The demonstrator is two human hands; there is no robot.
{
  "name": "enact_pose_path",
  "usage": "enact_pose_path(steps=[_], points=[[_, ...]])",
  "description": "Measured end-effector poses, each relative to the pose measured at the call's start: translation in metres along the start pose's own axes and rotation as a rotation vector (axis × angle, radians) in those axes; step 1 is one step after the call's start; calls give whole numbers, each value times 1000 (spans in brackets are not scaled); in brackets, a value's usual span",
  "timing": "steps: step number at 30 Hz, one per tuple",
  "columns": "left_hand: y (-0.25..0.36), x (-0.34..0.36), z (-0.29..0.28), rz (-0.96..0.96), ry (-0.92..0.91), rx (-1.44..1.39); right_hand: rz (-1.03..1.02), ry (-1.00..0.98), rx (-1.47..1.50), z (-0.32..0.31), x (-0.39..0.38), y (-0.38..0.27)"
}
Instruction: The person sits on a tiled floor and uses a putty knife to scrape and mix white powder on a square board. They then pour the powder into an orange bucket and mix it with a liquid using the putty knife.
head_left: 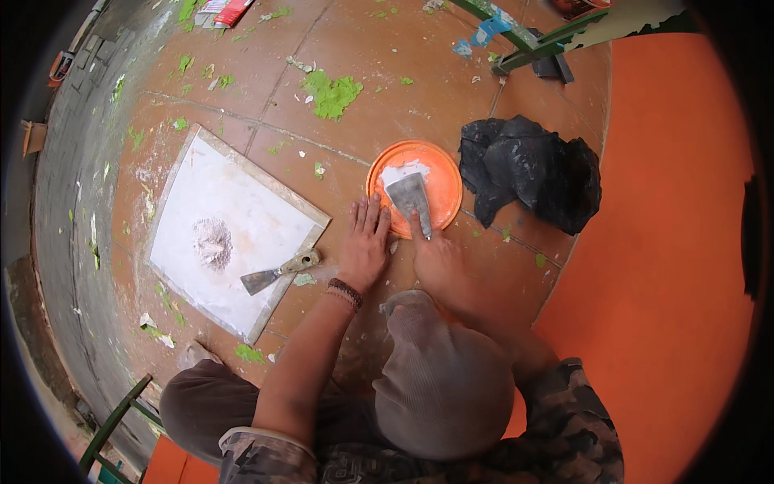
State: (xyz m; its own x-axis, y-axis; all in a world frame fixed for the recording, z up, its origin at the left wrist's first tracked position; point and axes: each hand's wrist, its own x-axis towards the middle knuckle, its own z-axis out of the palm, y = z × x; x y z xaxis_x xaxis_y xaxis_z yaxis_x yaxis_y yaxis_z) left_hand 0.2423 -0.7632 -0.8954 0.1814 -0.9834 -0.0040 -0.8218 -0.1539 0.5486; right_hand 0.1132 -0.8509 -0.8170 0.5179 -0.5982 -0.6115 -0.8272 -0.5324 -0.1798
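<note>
A round orange lid [449,185] lies on the tiled floor in front of me, with a patch of white paste [411,168] on its far part. My right hand [439,264] grips a wide putty knife [409,198], index finger stretched along it, and the grey blade lies over the paste. At the lid's near left edge, my left hand [363,246] lies flat with its fingers straight, fingertips against the rim. Left of it is a white board [250,206] carrying a small mound of pale powder [214,242]. A narrower putty knife [282,271] rests on that board's near right edge.
Right of the lid sits a crumpled black plastic bag [536,173], beside an orange wall [661,210]. Green metal legs [528,56] stand at the far right. Green paint flakes [332,95] litter the brown tiles. My knee [443,379] is close below my right hand.
</note>
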Motion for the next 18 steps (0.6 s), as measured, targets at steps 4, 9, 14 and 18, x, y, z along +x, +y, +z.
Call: enact_pose_path(steps=[4, 9, 14, 18], points=[[4, 2, 2, 11, 36, 36, 21, 60, 109, -6, 5, -11], [3, -5, 7, 16, 74, 108, 81, -117, 164, 5, -6, -16], [3, 4, 7, 67, 26, 143, -7, 105, 190, -9, 26, -1], [-1, 4, 2, 24, -23, 158, -10, 30, 139, -3, 9, -5]])
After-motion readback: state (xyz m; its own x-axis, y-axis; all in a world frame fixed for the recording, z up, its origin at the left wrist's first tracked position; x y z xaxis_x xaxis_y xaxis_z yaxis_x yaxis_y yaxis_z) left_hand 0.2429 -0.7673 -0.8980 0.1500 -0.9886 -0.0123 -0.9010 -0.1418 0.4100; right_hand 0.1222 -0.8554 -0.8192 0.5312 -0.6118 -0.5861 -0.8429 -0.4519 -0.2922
